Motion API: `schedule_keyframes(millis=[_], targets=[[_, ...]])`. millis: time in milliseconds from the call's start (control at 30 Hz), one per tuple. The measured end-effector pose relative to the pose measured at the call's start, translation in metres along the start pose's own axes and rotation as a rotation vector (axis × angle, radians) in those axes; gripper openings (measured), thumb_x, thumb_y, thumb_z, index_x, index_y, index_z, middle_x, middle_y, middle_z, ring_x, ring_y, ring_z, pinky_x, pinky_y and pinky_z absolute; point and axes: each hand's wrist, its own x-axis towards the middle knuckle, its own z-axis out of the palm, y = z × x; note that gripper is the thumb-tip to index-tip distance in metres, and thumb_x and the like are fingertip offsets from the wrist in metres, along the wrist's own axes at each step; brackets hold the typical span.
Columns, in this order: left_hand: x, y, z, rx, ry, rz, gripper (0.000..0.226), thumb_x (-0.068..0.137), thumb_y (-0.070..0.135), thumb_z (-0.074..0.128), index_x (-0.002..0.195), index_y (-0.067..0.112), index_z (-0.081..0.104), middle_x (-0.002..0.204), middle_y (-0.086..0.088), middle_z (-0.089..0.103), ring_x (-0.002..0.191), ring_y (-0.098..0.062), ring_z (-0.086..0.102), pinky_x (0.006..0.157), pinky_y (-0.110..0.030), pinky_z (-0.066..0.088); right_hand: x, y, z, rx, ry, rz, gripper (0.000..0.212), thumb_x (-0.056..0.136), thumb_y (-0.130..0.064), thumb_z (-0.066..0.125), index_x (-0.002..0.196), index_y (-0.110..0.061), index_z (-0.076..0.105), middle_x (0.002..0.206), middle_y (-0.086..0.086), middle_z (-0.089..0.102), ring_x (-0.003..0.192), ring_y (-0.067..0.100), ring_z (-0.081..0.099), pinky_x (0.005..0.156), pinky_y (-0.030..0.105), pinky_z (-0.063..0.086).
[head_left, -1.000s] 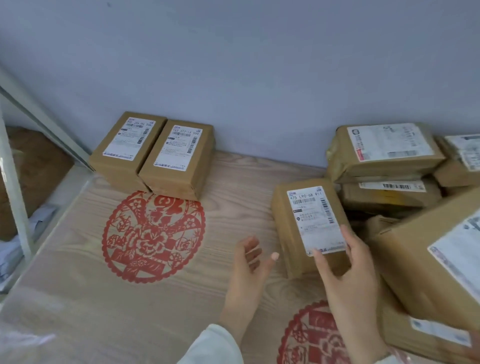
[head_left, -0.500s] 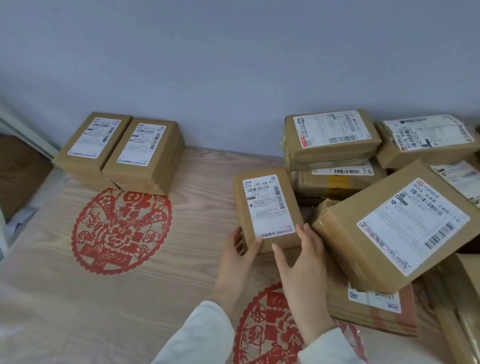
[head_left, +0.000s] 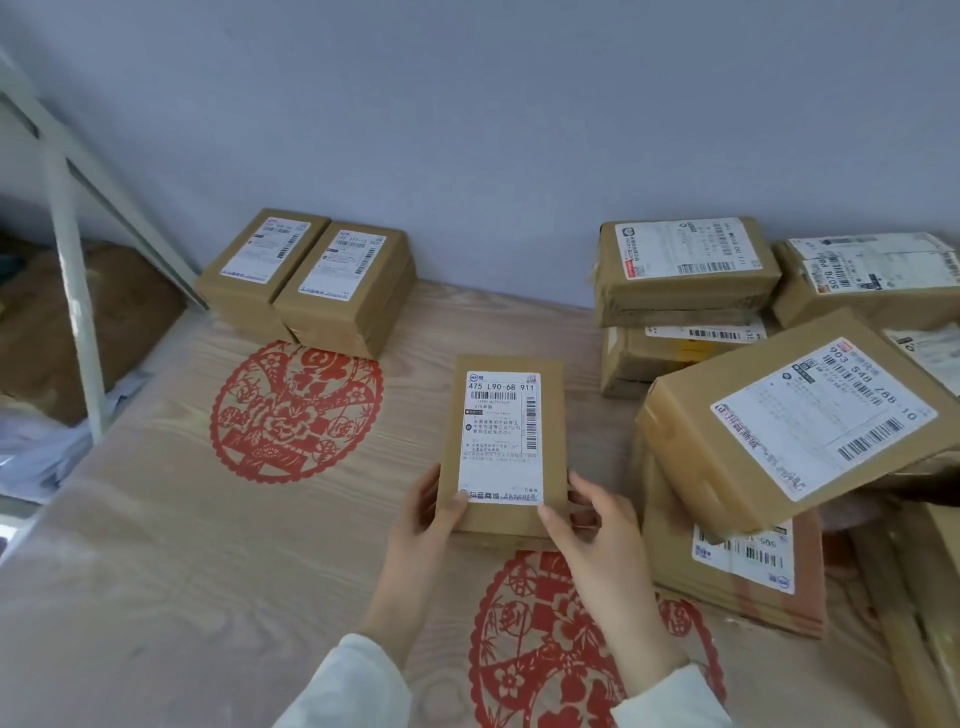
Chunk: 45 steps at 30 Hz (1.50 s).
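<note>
On the table (head_left: 156, 571), between the heaped parcels (head_left: 769, 415) at right and the neat pair (head_left: 311, 283) at back left, is the small parcel (head_left: 501, 441), label up. The left hand (head_left: 421, 525) and right hand (head_left: 597, 530) pinch its near corners (thumbs on top). It is probably best set squarely beside the pair.

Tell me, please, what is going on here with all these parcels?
A person is handling parcels on a wood-grain table. Both hands grip the near end of one small parcel, label up: the left hand at its left corner, the right hand at its right, thumbs on top. To its left, a neat pair of parcels sits against the wall; to its right is a loose pile of parcels. It looks like sorting.
</note>
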Motion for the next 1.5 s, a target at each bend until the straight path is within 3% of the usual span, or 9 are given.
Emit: schedule_keyframes(millis=[167,333,467,567,667,1100,1267,1433,1500], targets=[[-0.040,-0.009,-0.009,-0.042,0.005,0.089,0.038,0.088,0.015,0.061,0.125,0.023,0.055,0.117,0.008,0.067,0.103,0.002,0.062,0.076,-0.009,0.048,-0.035,0.014,-0.001,0.157,-0.071,-0.064,0.054,0.081,-0.036,0.070,0.127,-0.041,0.043,0.133,-0.009,0.047,0.119,0.005,0.050,0.105,0.033,0.043],[-0.073,-0.014,-0.011,-0.052,-0.064,0.134,0.049,0.079,0.029,0.067,0.126,0.024,0.054,0.117,0.010,0.067,0.104,0.002,0.062,0.077,-0.010,0.049,-0.072,0.018,-0.013,0.347,-0.077,-0.077,0.054,0.075,-0.033,0.072,0.117,-0.047,0.042,0.118,-0.026,0.053,0.105,-0.012,0.056,0.084,0.011,0.047],[-0.092,-0.025,-0.017,-0.053,-0.101,0.151,0.047,0.080,0.029,0.070,0.125,0.027,0.054,0.116,0.010,0.067,0.105,0.001,0.062,0.077,-0.011,0.049,-0.099,0.028,-0.010,0.388,-0.045,-0.061,0.061,0.076,-0.034,0.070,0.125,-0.044,0.035,0.113,-0.032,0.051,0.102,-0.012,0.056,0.088,0.014,0.047],[-0.105,-0.033,-0.023,-0.055,-0.111,0.178,0.045,0.080,0.029,0.073,0.120,0.031,0.053,0.114,0.014,0.067,0.105,0.003,0.061,0.077,-0.011,0.049,-0.115,0.038,-0.007,0.394,-0.039,-0.078,0.055,0.081,-0.025,0.070,0.121,-0.047,0.039,0.117,-0.023,0.058,0.101,-0.014,0.057,0.082,0.007,0.047],[-0.116,-0.042,-0.028,-0.072,-0.116,0.196,0.044,0.082,0.021,0.064,0.124,0.028,0.051,0.119,0.013,0.065,0.105,0.004,0.061,0.077,-0.011,0.049,-0.127,0.046,-0.004,0.378,-0.034,-0.098,0.057,0.081,-0.026,0.071,0.127,-0.044,0.043,0.124,-0.015,0.060,0.109,-0.005,0.058,0.096,0.019,0.047],[-0.111,-0.086,-0.012,-0.048,-0.149,0.445,0.041,0.091,0.008,0.056,0.129,0.022,0.046,0.117,0.015,0.060,0.098,0.014,0.059,0.075,-0.006,0.047,-0.121,0.101,0.001,0.402,0.076,-0.351,0.069,0.080,-0.016,0.072,0.127,-0.046,0.032,0.120,-0.024,0.048,0.100,-0.026,0.048,0.078,-0.002,0.041],[-0.117,-0.115,-0.014,-0.050,-0.188,0.539,0.046,0.089,0.013,0.059,0.132,0.022,0.044,0.121,0.015,0.059,0.103,0.012,0.058,0.078,-0.008,0.047,-0.126,0.127,0.004,0.341,0.080,-0.445,0.074,0.078,-0.017,0.074,0.139,-0.035,0.035,0.125,-0.018,0.048,0.115,-0.007,0.049,0.087,0.004,0.042],[-0.141,-0.145,-0.018,-0.003,-0.257,0.594,0.075,0.075,0.029,0.075,0.139,0.027,0.036,0.133,0.011,0.055,0.117,0.002,0.055,0.090,-0.019,0.050,-0.155,0.158,0.003,0.316,0.120,-0.504,0.077,0.077,-0.018,0.075,0.143,-0.029,0.038,0.131,-0.011,0.050,0.124,0.007,0.048,0.106,0.031,0.043],[-0.153,-0.154,-0.018,0.022,-0.275,0.594,0.089,0.071,0.032,0.079,0.146,0.024,0.031,0.135,0.010,0.054,0.119,-0.001,0.055,0.094,-0.024,0.051,-0.171,0.167,0.003,0.353,0.120,-0.510,0.075,0.079,-0.010,0.073,0.143,-0.026,0.037,0.136,-0.004,0.048,0.121,0.003,0.050,0.102,0.024,0.045]])
